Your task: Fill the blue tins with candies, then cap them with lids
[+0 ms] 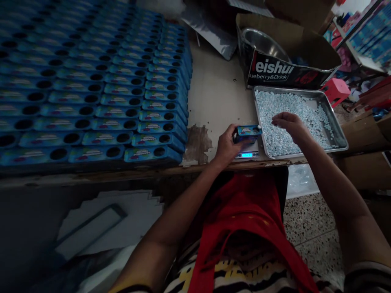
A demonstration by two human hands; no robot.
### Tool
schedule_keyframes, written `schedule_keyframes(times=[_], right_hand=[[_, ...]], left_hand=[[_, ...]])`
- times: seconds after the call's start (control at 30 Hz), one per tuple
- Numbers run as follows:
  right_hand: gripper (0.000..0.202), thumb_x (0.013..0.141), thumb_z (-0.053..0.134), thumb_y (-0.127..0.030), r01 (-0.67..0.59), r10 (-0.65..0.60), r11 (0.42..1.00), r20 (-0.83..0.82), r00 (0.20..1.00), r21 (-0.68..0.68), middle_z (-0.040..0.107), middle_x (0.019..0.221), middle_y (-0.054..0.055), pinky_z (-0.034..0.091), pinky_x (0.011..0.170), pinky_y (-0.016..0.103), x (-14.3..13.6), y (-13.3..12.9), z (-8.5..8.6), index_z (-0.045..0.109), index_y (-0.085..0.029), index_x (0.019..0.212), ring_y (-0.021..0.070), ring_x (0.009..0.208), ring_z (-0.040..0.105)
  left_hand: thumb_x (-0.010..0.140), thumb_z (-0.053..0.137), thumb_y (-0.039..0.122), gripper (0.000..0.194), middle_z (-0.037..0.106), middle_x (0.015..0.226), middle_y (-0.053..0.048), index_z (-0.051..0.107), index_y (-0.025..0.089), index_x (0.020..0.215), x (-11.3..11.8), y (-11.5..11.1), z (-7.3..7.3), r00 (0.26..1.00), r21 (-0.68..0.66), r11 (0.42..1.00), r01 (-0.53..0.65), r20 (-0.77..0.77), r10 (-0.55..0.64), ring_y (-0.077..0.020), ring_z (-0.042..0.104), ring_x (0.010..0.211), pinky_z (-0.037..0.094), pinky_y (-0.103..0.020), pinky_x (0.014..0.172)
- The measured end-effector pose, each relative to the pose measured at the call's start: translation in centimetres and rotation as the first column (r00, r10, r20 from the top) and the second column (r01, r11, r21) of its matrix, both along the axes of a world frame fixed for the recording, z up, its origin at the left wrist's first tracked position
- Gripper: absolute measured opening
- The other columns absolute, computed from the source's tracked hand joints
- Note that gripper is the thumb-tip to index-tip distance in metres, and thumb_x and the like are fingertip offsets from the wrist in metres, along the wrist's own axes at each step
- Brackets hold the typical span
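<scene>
apparently mid-portioning: one container at the scale, one hand over the tray

the left hand has its fingers closed around the left end of a small blue container, which lies level over a small scale near the front edge of the tabletop. whether the container rests fully on the scale or is partly held up, i cannot tell. the display is lit, but its digits are too blurred to read. a bit of white shows at the container's right end, by its opening.

the right hand hangs over a metal tray strewn with small pale pieces. its fingers are bent and nearly together; whether they pinch a piece, i cannot tell.

to the left, rows of similar containers spread across the tabletop, each with a dark oval at one end. behind the tray stands a cardboard box with a metal bowl in it.

the step in hand looks like adjusting the container's contents by weight. as i judge it, the next move calls for a steady left hand, a light pinch on the right, and a clear reading.
</scene>
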State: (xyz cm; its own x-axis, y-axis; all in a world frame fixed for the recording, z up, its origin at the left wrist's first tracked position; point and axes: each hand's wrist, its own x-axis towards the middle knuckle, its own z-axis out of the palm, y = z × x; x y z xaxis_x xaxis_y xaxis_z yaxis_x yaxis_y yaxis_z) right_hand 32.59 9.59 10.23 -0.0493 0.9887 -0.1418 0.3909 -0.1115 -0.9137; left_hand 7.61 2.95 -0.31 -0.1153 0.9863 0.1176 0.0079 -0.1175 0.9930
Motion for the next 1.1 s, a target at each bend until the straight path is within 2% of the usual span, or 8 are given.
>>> schedule_keyframes(times=[0.07,0.17,0.37,0.47,0.6,0.9,1.0,1.1], right_hand=[[0.020,0.085,0.092,-0.034,0.060,-0.064,0.996,0.051,0.997,0.072,0.077,0.095,0.004,0.052,0.083,0.026,1.1,-0.4,-1.3,0.077,-0.020,0.088,0.0175,0.096,0.067],[0.027,0.095,0.084,-0.048,0.191,-0.193,0.981,-0.186,0.963,-0.031,0.077,0.104,0.005,0.057,0.089,0.028,1.5,-1.0,-3.2,0.075,-0.023,0.096,0.0192,0.103,0.069],[0.038,0.110,0.053,-0.065,0.187,-0.498,0.859,-0.695,0.519,-0.476,0.072,0.103,0.008,0.069,0.083,0.039,1.2,-0.5,-4.3,0.057,-0.027,0.106,0.0250,0.096,0.075],[0.034,0.115,0.040,-0.056,0.191,-0.624,0.779,-0.716,0.312,-0.596,0.069,0.103,0.010,0.070,0.077,0.039,1.5,0.2,-4.3,0.054,-0.026,0.111,0.0254,0.094,0.074],[0.027,0.116,0.038,-0.044,0.156,-0.680,0.732,-0.701,0.215,-0.663,0.064,0.095,0.008,0.069,0.070,0.032,1.7,1.0,-4.6,0.056,-0.024,0.113,0.0217,0.084,0.070],[0.023,0.112,0.050,-0.032,0.094,-0.606,0.785,-0.729,0.318,-0.612,0.073,0.095,0.014,0.070,0.076,0.032,2.5,0.9,-4.3,0.067,-0.017,0.113,0.0240,0.094,0.075],[0.008,0.100,0.064,-0.011,0.105,-0.457,0.873,-0.722,0.520,-0.477,0.077,0.090,0.011,0.067,0.078,0.026,3.5,0.4,-4.0,0.069,-0.016,0.103,0.0180,0.084,0.076],[0.011,0.092,0.073,-0.009,0.071,-0.208,0.955,-0.481,0.852,-0.287,0.080,0.088,0.008,0.066,0.077,0.029,4.8,0.1,-3.9,0.074,-0.016,0.100,0.0158,0.072,0.074]], left_hand=[[0.069,0.101,0.025,0.048,0.077,0.098,0.000,0.073,0.024,0.108,1.0,1.3,0.8,0.998,0.032,0.999,0.030,-0.048,-0.028,-0.0220,0.073,0.095,0.055,-0.033,0.094],[0.070,0.098,0.017,0.042,0.078,0.100,-0.001,0.076,0.024,0.105,2.4,3.8,3.2,0.979,0.123,0.988,0.096,-0.191,-0.072,-0.0251,0.072,0.098,0.055,-0.036,0.098],[0.078,0.075,0.001,0.037,0.080,0.114,-0.004,0.080,0.030,0.100,8.2,8.3,8.9,0.825,0.346,0.851,0.395,-0.542,-0.162,-0.0338,0.066,0.127,0.026,-0.060,0.137],[0.084,0.065,-0.001,0.036,0.080,0.113,-0.005,0.080,0.030,0.094,10.1,9.4,9.3,0.740,0.339,0.812,0.475,-0.653,-0.159,-0.0335,0.065,0.127,0.012,-0.066,0.140],[0.082,0.070,0.004,0.032,0.081,0.118,-0.007,0.081,0.030,0.097,9.9,10.3,7.9,0.754,0.298,0.861,0.412,-0.642,-0.138,-0.0354,0.067,0.125,0.036,-0.059,0.130],[0.061,0.100,0.031,0.053,0.076,0.099,0.001,0.071,0.024,0.105,5.3,9.0,5.2,0.992,0.117,0.993,0.027,-0.125,-0.012,-0.0221,0.073,0.097,0.059,-0.032,0.095],[0.057,0.101,0.039,0.061,0.072,0.095,0.003,0.064,0.025,0.104,2.6,6.3,3.5,0.998,0.056,0.998,-0.027,0.050,0.025,-0.0183,0.072,0.090,0.060,-0.028,0.085],[0.055,0.104,0.043,0.067,0.071,0.093,0.005,0.062,0.026,0.104,0.6,3.4,1.3,0.988,0.008,1.000,-0.028,0.152,0.026,-0.0169,0.071,0.085,0.060,-0.027,0.081]])
